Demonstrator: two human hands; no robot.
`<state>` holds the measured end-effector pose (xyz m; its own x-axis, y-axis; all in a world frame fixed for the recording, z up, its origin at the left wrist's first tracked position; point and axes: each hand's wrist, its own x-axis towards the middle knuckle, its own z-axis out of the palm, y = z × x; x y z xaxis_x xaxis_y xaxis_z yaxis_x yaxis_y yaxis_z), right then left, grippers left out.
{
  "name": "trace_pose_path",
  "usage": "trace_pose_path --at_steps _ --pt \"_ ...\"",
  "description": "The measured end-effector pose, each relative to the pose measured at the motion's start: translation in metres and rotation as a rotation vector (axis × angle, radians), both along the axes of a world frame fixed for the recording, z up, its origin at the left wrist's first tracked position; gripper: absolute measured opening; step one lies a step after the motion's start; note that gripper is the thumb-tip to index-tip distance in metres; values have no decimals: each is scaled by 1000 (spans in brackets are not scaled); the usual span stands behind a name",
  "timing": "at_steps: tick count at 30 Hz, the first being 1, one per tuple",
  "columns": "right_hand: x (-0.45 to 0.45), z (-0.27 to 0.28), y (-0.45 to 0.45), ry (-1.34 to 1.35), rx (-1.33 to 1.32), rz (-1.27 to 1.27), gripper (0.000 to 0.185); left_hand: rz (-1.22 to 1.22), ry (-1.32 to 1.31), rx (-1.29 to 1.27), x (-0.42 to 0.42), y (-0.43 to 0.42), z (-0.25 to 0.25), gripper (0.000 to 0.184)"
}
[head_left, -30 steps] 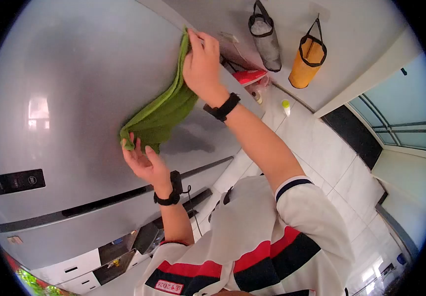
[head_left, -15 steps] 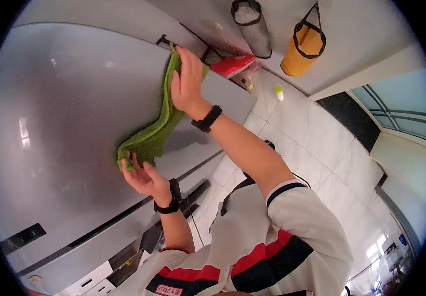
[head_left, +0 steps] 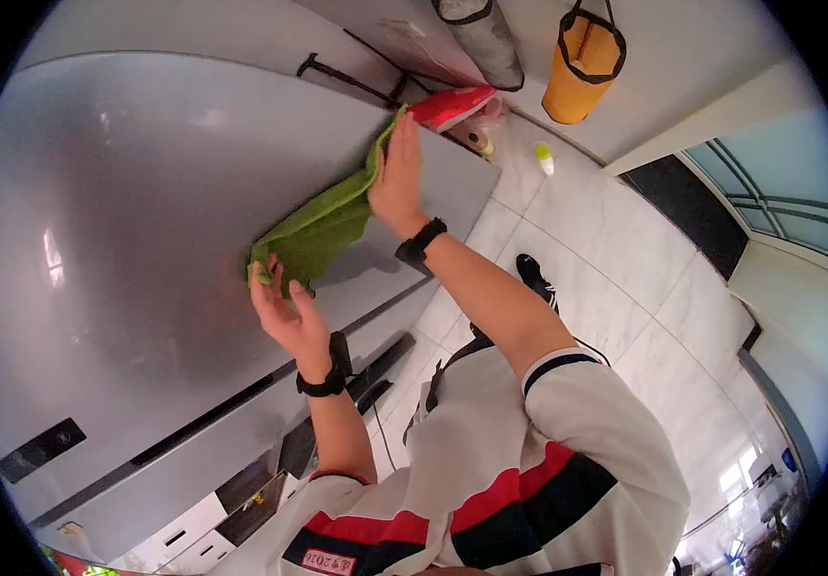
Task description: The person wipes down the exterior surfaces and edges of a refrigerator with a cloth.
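Green cloth: on the grey appliance door, stretched between both hands; the green cloth runs up toward the door's edge.
Left hand: the left hand has fingertips at cloth's lower end, thumb apart; can't tell if clamped.
Right hand: the right hand has fingers extended together along cloth's upper end, covering part of it; grip can't be told.
Past door edge: black rod, red item just beyond right fingertips.
Wall: grey bag, yellow bag, side by side.
Floor: green-capped bottle, below yellow bag; black shoe near right forearm.
Lower left: dark panel on door, white drawers beyond.
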<state>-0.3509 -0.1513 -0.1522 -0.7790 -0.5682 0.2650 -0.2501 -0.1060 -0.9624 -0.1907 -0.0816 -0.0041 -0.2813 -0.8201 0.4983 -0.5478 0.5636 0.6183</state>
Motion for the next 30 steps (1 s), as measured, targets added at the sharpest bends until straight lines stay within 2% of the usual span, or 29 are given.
trace_pose_path --at_steps 5,9,11,14,23,26,29,30 --pt "5 74 2 119 -152 66 67 43 13 -187 15 5 15 48" --pt "10 131 -4 278 -330 111 71 101 88 -196 20 15 33 48" --pt "10 139 -10 304 -384 117 70 92 117 -201 22 11 35 48" --pt "2 123 -15 336 -398 118 67 63 178 -186 18 9 30 48" --pt "1 68 -17 224 -294 -19 74 30 -39 -35 35 10 3 38" --pt "3 38 -18 175 -245 -65 73 0 -162 -11 45 12 -7 41" --pt "18 1 -18 85 -179 -97 71 13 -156 47 47 20 -15 41" --pt "24 -8 -16 76 -156 -123 66 0 -154 49 52 23 -19 41"
